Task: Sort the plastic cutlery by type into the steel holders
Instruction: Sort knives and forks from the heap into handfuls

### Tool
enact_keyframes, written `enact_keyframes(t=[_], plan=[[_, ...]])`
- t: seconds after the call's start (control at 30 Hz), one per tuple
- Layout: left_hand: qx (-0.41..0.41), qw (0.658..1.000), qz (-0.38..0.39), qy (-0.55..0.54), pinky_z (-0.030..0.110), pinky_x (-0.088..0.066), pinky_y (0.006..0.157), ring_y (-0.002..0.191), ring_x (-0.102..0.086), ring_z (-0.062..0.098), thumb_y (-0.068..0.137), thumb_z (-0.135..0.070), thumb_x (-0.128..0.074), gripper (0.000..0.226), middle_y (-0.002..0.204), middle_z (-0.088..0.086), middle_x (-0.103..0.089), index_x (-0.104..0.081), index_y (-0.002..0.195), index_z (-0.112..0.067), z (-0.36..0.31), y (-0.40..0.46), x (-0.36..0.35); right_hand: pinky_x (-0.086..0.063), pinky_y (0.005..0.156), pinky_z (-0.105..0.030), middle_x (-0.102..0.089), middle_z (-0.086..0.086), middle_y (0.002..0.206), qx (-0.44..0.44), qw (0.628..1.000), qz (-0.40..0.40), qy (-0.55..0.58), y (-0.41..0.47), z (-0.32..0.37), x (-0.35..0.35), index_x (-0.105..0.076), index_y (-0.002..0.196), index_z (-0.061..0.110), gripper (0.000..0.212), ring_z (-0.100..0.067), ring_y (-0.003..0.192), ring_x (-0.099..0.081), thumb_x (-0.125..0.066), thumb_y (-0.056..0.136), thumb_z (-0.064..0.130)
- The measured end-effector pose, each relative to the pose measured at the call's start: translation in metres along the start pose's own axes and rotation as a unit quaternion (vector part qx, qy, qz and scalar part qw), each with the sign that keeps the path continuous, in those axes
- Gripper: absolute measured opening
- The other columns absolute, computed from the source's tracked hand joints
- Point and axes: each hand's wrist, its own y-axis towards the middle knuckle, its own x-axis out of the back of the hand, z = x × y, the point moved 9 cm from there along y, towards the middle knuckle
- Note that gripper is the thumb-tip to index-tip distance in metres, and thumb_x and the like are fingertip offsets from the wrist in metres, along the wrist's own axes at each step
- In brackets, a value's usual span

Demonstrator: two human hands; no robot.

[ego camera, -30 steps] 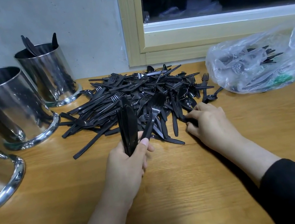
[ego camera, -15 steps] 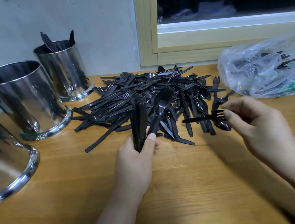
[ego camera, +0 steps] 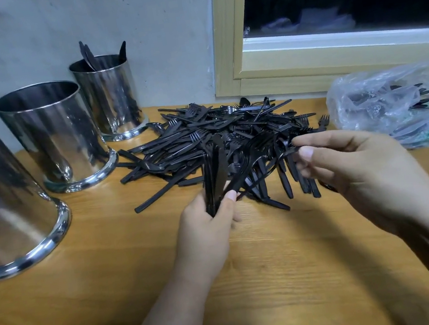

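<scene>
Your left hand grips a bunch of knives upright at the pile's near edge, fingers curled round the handles. Your right hand pinches a fork by its head end between thumb and fingertips, its handle reaching the left thumb. Three holders stand left on the worktop; the far one has a few pieces.

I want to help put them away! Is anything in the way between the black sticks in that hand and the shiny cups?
Nothing visible blocks it. The left hand grips a bundle of black plastic cutlery; between it and the three shiny steel cylindrical holders lies only bare wooden table. The loose black cutlery pile sits off to the right.
</scene>
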Motion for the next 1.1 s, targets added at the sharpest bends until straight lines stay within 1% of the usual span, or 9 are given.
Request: enact_keyframes(t=[0.1,0.17,0.23,0.43,0.63,0.73,0.83,0.93,1.1], plan=[[0.002,0.999,0.049,-0.014,0.025,-0.052,0.064,0.056,-0.056,0.005,0.101,-0.033,-0.060,0.012,0.075,0.003,-0.071,-0.072,0.100,-0.034,0.001,-0.001,-0.007,-0.060,0.074,-0.032,-0.076,-0.005,0.080,0.078,0.985,-0.046,-0.145,0.002,0.014,0.000,-0.078,0.089,0.019,0.006,-0.019,0.071,-0.070,-0.075,0.087,0.023],[0.005,0.997,0.074,-0.035,0.022,-0.049,0.062,0.057,-0.055,0.008,0.101,-0.031,-0.060,0.015,0.077,0.009,-0.071,-0.073,0.109,-0.033,0.001,-0.002,-0.011,-0.054,0.062,-0.031,-0.074,-0.001,0.073,0.115,0.973,-0.060,-0.192,0.004,0.018,-0.004,-0.075,0.082,0.019,0.011,-0.019,0.063,-0.066,-0.073,0.090,0.027],[0.004,0.995,0.089,-0.049,0.023,-0.048,0.063,0.056,-0.055,0.012,0.101,-0.030,-0.059,0.017,0.073,0.009,-0.070,-0.074,0.111,-0.031,0.001,-0.002,-0.014,-0.048,0.057,-0.022,-0.072,0.002,0.068,0.129,0.967,-0.069,-0.209,0.007,0.017,-0.008,-0.071,0.078,0.018,0.015,-0.010,0.056,-0.061,-0.073,0.090,0.028],[-0.013,0.988,0.130,-0.078,0.031,-0.050,0.066,0.057,-0.054,0.021,0.105,-0.026,-0.055,0.023,0.068,-0.001,-0.067,-0.077,0.099,-0.028,-0.006,-0.003,-0.019,-0.040,0.049,-0.014,-0.069,0.004,0.062,0.140,0.952,-0.093,-0.254,0.014,0.015,-0.015,-0.066,0.074,0.020,0.022,-0.005,0.047,-0.055,-0.073,0.090,0.034],[-0.018,0.982,0.171,-0.076,0.032,-0.048,0.066,0.055,-0.050,0.019,0.102,-0.026,-0.060,0.020,0.065,0.002,-0.060,-0.077,0.091,-0.029,-0.008,-0.004,-0.025,-0.040,0.051,-0.013,-0.069,0.003,0.061,0.151,0.950,-0.100,-0.256,0.019,0.018,-0.018,-0.064,0.074,0.020,0.023,-0.006,0.049,-0.056,-0.073,0.090,0.035],[-0.009,0.981,0.174,-0.084,0.027,-0.044,0.059,0.054,-0.048,0.017,0.102,-0.026,-0.060,0.023,0.062,0.005,-0.056,-0.076,0.085,-0.023,-0.006,-0.005,-0.025,-0.042,0.053,-0.024,-0.066,0.002,0.062,0.163,0.947,-0.092,-0.261,0.021,0.018,-0.020,-0.061,0.078,0.024,0.022,-0.011,0.052,-0.057,-0.074,0.088,0.038],[-0.001,0.981,0.172,-0.089,0.029,-0.043,0.058,0.054,-0.046,0.018,0.102,-0.029,-0.059,0.025,0.061,0.006,-0.054,-0.074,0.084,-0.019,-0.004,-0.005,-0.024,-0.049,0.064,-0.036,-0.063,0.002,0.071,0.167,0.949,-0.059,-0.262,0.026,0.016,-0.025,-0.058,0.097,0.031,0.023,-0.018,0.066,-0.060,-0.076,0.086,0.039],[0.000,0.981,0.174,-0.088,0.028,-0.043,0.057,0.054,-0.045,0.018,0.102,-0.029,-0.059,0.026,0.061,0.007,-0.053,-0.072,0.084,-0.016,-0.004,-0.005,-0.023,-0.049,0.067,-0.032,-0.065,0.010,0.077,0.155,0.945,-0.005,-0.287,0.028,0.013,-0.030,-0.063,0.117,0.034,0.027,-0.009,0.066,-0.064,-0.068,0.091,0.039],[0.007,0.979,0.185,-0.089,0.028,-0.042,0.057,0.055,-0.044,0.018,0.102,-0.030,-0.058,0.028,0.059,0.007,-0.050,-0.069,0.083,-0.013,-0.005,-0.006,-0.024,-0.044,0.057,-0.016,-0.066,0.013,0.068,0.147,0.945,0.056,-0.285,0.023,0.023,-0.043,-0.072,0.102,0.029,0.010,-0.005,0.057,-0.060,-0.063,0.097,0.025]])
